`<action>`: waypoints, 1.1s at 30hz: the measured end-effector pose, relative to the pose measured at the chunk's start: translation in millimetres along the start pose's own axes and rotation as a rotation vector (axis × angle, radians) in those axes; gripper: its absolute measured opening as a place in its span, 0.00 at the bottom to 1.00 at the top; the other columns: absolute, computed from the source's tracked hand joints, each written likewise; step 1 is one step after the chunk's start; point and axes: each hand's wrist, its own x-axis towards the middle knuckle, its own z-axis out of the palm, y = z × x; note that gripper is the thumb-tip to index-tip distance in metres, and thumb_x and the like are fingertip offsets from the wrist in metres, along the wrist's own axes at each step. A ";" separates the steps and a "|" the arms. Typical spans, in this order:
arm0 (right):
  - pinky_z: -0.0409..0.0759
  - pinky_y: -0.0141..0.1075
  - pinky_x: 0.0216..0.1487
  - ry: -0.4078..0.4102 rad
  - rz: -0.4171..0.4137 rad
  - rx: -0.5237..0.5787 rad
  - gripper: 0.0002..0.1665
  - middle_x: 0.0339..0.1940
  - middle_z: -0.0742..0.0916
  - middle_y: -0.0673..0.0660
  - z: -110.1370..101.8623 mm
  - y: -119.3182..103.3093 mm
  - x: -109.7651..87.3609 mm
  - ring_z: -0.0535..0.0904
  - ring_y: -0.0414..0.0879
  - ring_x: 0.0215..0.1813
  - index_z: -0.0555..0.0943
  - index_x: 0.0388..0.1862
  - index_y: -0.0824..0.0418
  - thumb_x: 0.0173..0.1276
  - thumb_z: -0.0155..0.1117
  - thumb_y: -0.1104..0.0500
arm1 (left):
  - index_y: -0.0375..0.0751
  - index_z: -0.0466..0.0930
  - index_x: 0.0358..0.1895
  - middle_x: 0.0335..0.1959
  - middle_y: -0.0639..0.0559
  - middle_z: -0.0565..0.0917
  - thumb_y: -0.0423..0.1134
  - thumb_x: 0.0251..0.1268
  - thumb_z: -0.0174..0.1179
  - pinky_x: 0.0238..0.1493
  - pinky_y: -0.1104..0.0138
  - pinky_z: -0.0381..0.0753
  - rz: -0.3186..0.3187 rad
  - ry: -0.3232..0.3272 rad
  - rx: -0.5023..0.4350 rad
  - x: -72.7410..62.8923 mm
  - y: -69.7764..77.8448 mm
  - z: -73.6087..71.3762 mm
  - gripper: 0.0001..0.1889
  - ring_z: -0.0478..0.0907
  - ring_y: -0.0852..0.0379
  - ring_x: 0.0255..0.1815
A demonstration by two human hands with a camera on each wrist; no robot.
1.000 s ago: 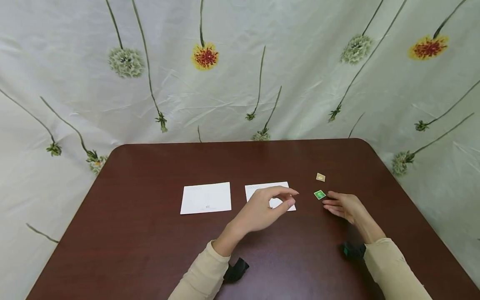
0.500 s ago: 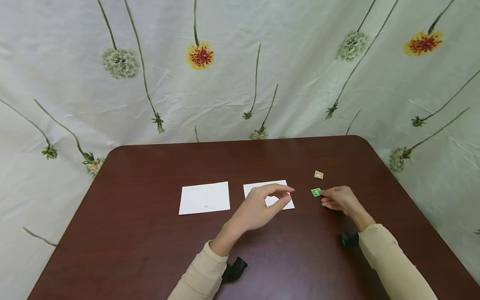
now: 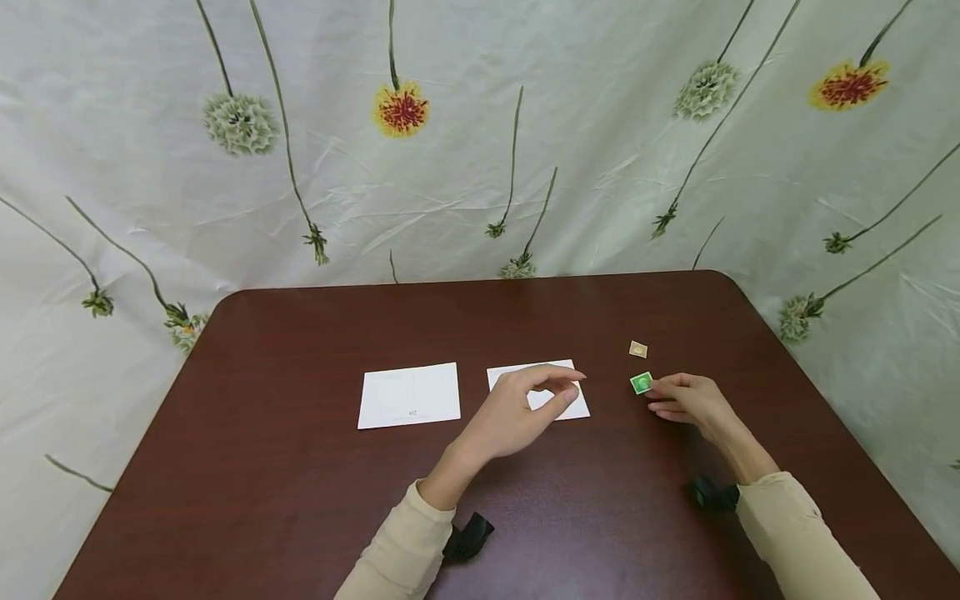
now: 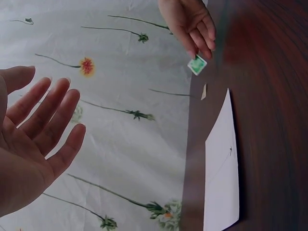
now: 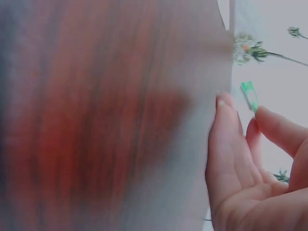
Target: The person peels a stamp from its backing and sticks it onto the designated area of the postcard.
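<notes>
Between thumb and fingertips, my right hand (image 3: 690, 402) pinches a small green postage stamp (image 3: 641, 382) with a white border. In the right wrist view the stamp (image 5: 249, 96) stands tilted at the fingertips, held up off the table. A tan stamp (image 3: 638, 349) lies on the table just beyond it. My left hand (image 3: 513, 418) hovers over the right white card (image 3: 582, 408), fingers loosely bent and holding nothing; it hides much of that card in the head view. The left wrist view shows this hand (image 4: 43, 125) with its fingers spread.
Another white card (image 3: 409, 397) with a small printed mark lies to the left. Everything rests on a dark brown table (image 3: 285, 467) with rounded far corners. Behind it hangs a pale cloth (image 3: 450, 183) printed with flowers.
My right hand has closed its fingertips on the green stamp and picked it up, then drawn slightly to the right with it. My left hand has stayed nearly still.
</notes>
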 end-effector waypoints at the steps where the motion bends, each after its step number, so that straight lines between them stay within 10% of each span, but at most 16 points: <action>1: 0.82 0.36 0.38 -0.008 -0.011 0.006 0.15 0.35 0.86 0.54 -0.8 0.1 -2.8 0.85 0.43 0.33 0.74 0.47 0.73 0.71 0.58 0.60 | 0.44 0.82 0.52 0.40 0.59 0.84 0.38 0.68 0.58 0.48 0.67 0.74 -0.003 0.000 0.002 0.4 -0.4 -0.2 0.12 0.78 0.65 0.42; 16: 0.72 0.41 0.44 0.073 -0.303 -0.347 0.21 0.44 0.81 0.58 12.0 -25.9 -44.0 0.73 0.52 0.47 0.78 0.44 0.67 0.69 0.61 0.48 | 0.42 0.83 0.49 0.36 0.56 0.84 0.36 0.68 0.57 0.48 0.63 0.75 -0.033 0.025 0.036 4.1 -14.1 13.3 0.11 0.78 0.63 0.39; 25: 0.70 0.42 0.47 0.281 -0.782 -0.589 0.07 0.41 0.84 0.57 44.0 -37.3 -60.8 0.77 0.53 0.49 0.80 0.30 0.60 0.58 0.71 0.67 | 0.41 0.83 0.48 0.39 0.54 0.85 0.37 0.67 0.58 0.46 0.63 0.75 -0.036 0.054 0.069 3.8 -17.7 19.2 0.10 0.79 0.63 0.39; 33: 0.70 0.46 0.45 0.241 -0.873 -0.599 0.12 0.42 0.84 0.55 59.2 -46.4 -73.3 0.76 0.54 0.48 0.79 0.28 0.56 0.53 0.73 0.70 | 0.39 0.81 0.51 0.43 0.51 0.84 0.36 0.66 0.60 0.46 0.65 0.75 0.002 0.055 0.107 3.0 -17.2 21.8 0.13 0.81 0.60 0.41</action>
